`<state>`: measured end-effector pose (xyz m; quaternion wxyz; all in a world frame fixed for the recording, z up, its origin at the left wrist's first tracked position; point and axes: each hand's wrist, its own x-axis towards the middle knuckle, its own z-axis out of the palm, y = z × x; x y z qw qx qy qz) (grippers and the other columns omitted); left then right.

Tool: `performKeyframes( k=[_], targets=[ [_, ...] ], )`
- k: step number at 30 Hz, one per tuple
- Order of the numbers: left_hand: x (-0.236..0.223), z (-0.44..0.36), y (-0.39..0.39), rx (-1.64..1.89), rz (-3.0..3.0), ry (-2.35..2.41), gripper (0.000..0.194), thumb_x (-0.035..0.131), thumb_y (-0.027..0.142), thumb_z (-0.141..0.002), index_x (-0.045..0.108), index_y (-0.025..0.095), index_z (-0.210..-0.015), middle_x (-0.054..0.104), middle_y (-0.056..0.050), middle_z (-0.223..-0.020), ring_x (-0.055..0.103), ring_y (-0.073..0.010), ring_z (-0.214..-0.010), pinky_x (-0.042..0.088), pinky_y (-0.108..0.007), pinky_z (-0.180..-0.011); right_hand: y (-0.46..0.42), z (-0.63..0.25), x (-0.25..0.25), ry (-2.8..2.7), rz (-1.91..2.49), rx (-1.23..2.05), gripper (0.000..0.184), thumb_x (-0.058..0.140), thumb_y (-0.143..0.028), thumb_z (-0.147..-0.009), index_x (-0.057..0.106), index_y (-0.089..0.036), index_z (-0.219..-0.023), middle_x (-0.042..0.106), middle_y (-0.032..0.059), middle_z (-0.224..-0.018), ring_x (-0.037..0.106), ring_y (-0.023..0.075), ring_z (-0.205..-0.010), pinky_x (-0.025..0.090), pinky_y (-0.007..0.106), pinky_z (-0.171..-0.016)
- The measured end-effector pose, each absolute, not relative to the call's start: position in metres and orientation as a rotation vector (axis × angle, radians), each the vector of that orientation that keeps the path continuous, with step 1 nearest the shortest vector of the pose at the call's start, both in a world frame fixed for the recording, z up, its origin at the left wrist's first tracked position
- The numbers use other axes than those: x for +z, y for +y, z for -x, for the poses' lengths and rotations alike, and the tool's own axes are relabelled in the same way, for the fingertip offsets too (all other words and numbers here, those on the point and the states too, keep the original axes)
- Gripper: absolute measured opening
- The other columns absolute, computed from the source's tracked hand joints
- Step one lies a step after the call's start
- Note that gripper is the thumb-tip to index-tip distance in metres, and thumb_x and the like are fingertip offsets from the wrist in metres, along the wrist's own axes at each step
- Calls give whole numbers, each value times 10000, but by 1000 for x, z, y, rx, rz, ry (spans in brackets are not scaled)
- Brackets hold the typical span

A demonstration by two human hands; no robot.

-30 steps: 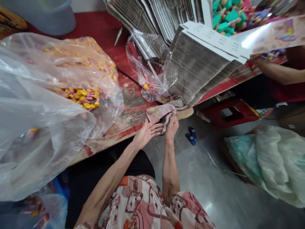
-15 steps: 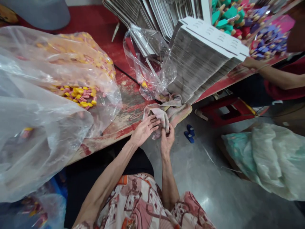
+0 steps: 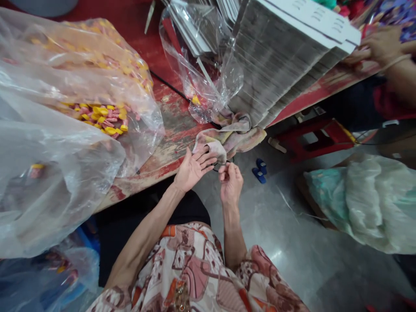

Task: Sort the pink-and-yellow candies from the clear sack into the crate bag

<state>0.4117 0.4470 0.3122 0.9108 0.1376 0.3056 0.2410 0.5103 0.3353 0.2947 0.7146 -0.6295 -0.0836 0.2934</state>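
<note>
A crumpled, stained cloth (image 3: pixel 212 141) hangs over the front edge of the table, below a stack of flat cardboard. My left hand (image 3: pixel 191 170) is open, palm turned up and fingers stretched out, its fingertips at the cloth's lower edge. Just to the right, my right hand (image 3: pixel 231 184) is closed, with thumb and fingers curled together near the cloth's hanging corner. Whether anything is pinched in it is too small to make out. Behind the cloth, a clear plastic bag (image 3: pixel 224 82) holds a few small red and yellow pieces.
A large clear bag of yellow-and-pink pieces (image 3: pixel 104 117) covers the table's left side. Stacked flat cardboard (image 3: pixel 279 65) overhangs at the right. Another person's hand (image 3: pixel 386 47) works beyond it. A red stool (image 3: pixel 312 138), blue slippers (image 3: pixel 259 171) and a pale sack (image 3: pixel 367 199) are on the floor side.
My right hand has come down off the cloth, which it was gripping. My left hand has turned more palm-up and drawn slightly away. The view has shifted, and the other person's hand has moved.
</note>
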Motion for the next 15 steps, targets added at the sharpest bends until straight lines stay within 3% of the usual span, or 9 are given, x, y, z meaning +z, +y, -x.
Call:
performKeyframes(
  k=[4, 8, 13, 15],
  targets=[
    [310, -411, 445, 484, -280, 640, 761, 279, 687, -1172, 645, 131, -1540, 803, -186, -1298, 808, -249, -1074, 620, -361, -998, 350, -509, 295, -155, 1220, 799, 650, 493, -831, -1000, 638, -227, -810, 691, 18, -712, 522, 119, -563, 453, 266, -569],
    [306, -411, 448, 522, -294, 637, 670, 337, 634, -1182, 709, 126, -1412, 816, -168, -1208, 796, -223, -1003, 619, -336, -942, 354, -510, 294, -158, 1250, 737, 643, 505, -806, -998, 727, -204, -1031, 735, 36, -836, 596, 131, -664, 506, 275, -656],
    [302, -412, 439, 474, -525, 614, 418, 711, 541, -1056, 770, 132, -1123, 798, -115, -980, 725, -161, -792, 560, -253, -760, 350, -512, 297, -186, 1438, 670, 669, 745, -677, -868, 664, -234, -1363, 751, 28, -1058, 656, 125, -753, 514, 264, -711],
    [299, -418, 433, 378, -697, 604, 414, 771, 528, -1011, 775, 114, -1026, 756, -85, -851, 686, -153, -721, 541, -260, -727, 350, -515, 296, -198, 1459, 694, 663, 757, -676, -854, 690, -244, -1352, 754, 36, -1121, 701, 149, -849, 535, 272, -749]
  ],
)
